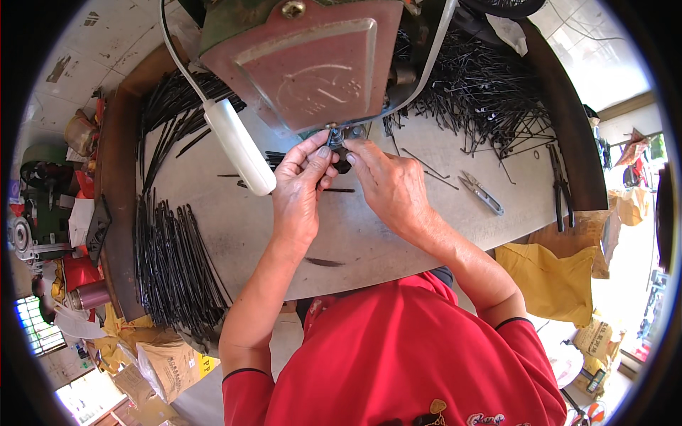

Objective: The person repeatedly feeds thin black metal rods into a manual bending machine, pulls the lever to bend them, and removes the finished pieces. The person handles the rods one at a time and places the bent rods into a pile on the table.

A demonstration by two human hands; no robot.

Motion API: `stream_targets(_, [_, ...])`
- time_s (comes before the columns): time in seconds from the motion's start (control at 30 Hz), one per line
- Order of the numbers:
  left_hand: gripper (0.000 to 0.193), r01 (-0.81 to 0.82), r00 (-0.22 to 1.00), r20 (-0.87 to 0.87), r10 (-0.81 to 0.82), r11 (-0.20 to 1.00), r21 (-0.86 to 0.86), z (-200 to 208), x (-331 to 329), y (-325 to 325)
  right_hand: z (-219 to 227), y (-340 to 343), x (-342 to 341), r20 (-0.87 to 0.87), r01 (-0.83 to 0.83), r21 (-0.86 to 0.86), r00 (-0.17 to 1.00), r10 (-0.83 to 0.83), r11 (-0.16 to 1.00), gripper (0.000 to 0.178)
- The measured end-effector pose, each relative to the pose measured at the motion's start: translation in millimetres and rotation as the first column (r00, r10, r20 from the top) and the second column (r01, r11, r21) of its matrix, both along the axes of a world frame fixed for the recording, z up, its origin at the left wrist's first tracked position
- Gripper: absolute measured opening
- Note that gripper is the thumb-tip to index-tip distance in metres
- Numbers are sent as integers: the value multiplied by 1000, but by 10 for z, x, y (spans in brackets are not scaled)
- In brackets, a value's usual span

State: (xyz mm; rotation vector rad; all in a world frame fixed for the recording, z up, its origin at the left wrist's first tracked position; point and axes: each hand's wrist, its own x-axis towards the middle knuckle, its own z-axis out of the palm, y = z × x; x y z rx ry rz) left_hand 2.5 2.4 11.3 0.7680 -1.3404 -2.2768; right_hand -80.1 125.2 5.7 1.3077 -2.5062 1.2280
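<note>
Well, black rods point(174, 266) lie left; then the fingers point(310, 147) of my left hand point(302, 184) and right hand point(394, 184) curl at the metal fitting point(337, 136) under the machine point(312, 74), whether clamped on it I can't tell; snips point(483, 195) lie farther right.

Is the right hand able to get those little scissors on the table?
Probably yes. The little scissors lie just to the right of the right hand, and nothing tall stands between them on the table. The hand is at the machine though, so it would need to come away first.
</note>
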Motion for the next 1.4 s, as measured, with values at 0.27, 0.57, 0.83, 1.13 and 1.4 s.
stream_targets(0.27, [24, 21, 995, 101, -1, 979, -202, 15, 14, 17, -31, -20, -30, 52, 3, 123, 999, -9, 992, 16])
stream_targets(0.57, [15, 57, 991, 117, 63, 590, -805, 80, 25, -168, 73, -20, -107, 260, -86, 16, 962, 79, 996, 15])
stream_targets(0.83, [17, 303, 951, 97, -292, 944, -128, 136, 117, -251, 306, 104, -96, 394, -196, 12, 902, 176, 980, 20])
stream_targets(1.13, [23, 317, 946, -35, -323, 941, -120, 22, 209, 78, -72, 254, 234, 807, 538, -484, -32, 590, 690, 27])
stream_targets(1.4, [14, 84, 907, 36, 421, -96, -992, -192, 118, -1158, 480, 616, 113, 596, -28, -147, 795, 111, 989, 20])
